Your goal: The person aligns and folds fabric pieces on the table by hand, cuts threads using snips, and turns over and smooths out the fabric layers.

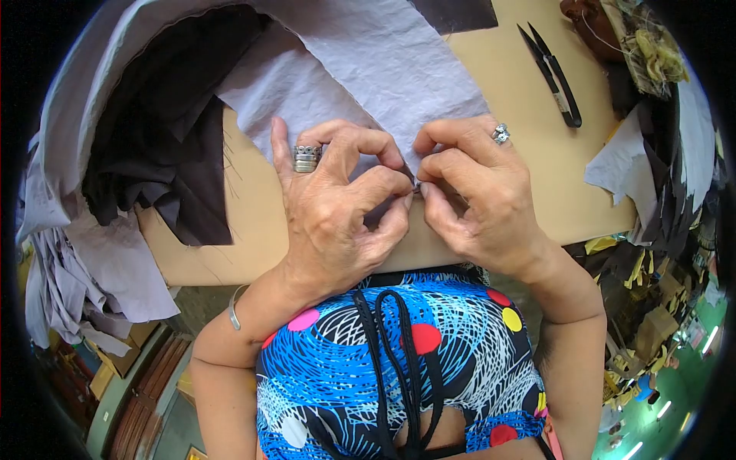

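A garment-sewing workshop is suggested by the materials. A smooth tan worktable is partly covered by pale lilac-grey cut cloth and by dark, fray-edged cloth. Slim black thread snips are laid on the bare surface. Grey and black fabric offcuts are draped at the right, and a green floor is seen beyond.

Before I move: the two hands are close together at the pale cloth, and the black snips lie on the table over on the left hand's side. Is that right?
Not quite: the black snips lie on the right hand's side, as the head view shows. The rest stands: they are on the table, and the two hands are close together at the pale cloth.
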A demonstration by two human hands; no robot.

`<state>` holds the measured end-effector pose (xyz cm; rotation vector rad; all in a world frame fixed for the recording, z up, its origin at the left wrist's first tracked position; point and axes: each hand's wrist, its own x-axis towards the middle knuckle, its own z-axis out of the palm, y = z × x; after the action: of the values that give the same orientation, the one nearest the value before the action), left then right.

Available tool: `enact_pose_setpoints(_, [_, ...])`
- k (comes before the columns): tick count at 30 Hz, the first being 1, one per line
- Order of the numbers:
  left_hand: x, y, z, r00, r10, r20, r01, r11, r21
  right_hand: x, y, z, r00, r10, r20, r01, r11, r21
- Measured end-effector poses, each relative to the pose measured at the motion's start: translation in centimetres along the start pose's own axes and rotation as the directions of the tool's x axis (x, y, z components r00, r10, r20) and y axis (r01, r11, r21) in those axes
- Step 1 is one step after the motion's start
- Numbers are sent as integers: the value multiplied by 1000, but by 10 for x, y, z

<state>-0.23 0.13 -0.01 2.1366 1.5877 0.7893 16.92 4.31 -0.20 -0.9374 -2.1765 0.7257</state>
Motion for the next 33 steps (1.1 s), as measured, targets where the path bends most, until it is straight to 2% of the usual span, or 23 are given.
enact_pose_setpoints(14, [2,1,1,999,-37,-26,36,999,-30,-1,3,5,1000,-23,-4,23,1000,12])
enact_pose_setpoints(20, [3,2,4,998,-51,-42,48,997,-67,0,0,7,998,64,-11,-64,996,-67])
enact_pose_setpoints(23, [2,1,4,997,-51,-63,45,995,-90,1,-3,8,992,117,-50,-116,993,18])
enact_pose_setpoints(26, [2,-1,5,996,-51,-72,43,993,-109,5,-6,6,999,41,10,-40,993,-112])
enact_pose_setpoints(29, [3,1,3,997,-48,-54,42,994,-104,6,-2,7,1000,11,6,-10,988,-157])
enact_pose_setpoints(33, [3,0,4,998,-38,-48,33,996,-88,5,1,10,997,58,-50,-62,994,-94])
